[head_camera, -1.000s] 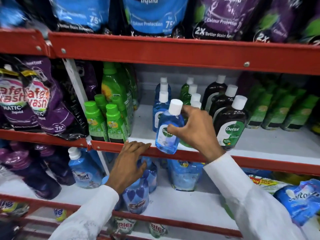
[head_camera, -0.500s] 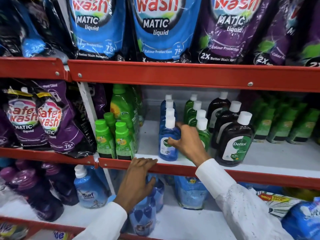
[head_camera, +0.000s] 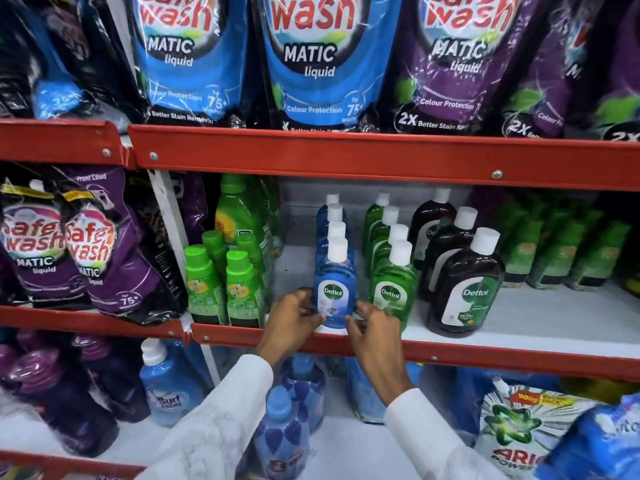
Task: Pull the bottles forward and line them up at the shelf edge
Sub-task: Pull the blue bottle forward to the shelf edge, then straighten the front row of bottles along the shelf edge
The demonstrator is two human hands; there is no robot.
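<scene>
A blue Dettol bottle [head_camera: 334,289] with a white cap stands at the front of the white shelf [head_camera: 519,317], heading a row of blue bottles [head_camera: 334,220] running back. My left hand [head_camera: 294,318] touches its lower left side and my right hand [head_camera: 372,329] its lower right side, fingers curled around the base. To the right runs a row of green Dettol bottles [head_camera: 393,289], then a row of dark brown Dettol bottles [head_camera: 465,289], each with its front bottle near the red shelf edge [head_camera: 485,355].
Small green-capped bottles [head_camera: 223,289] stand to the left by a white upright. Green bottles [head_camera: 561,254] sit further back on the right. Safewash pouches [head_camera: 311,64] hang on the shelf above. Blue bottles [head_camera: 166,393] and an Ariel bag [head_camera: 519,431] fill the shelf below.
My left hand rose from the red shelf edge to the blue bottle's left side. My right hand dropped from the bottle's side to its base. The camera view tilted upward.
</scene>
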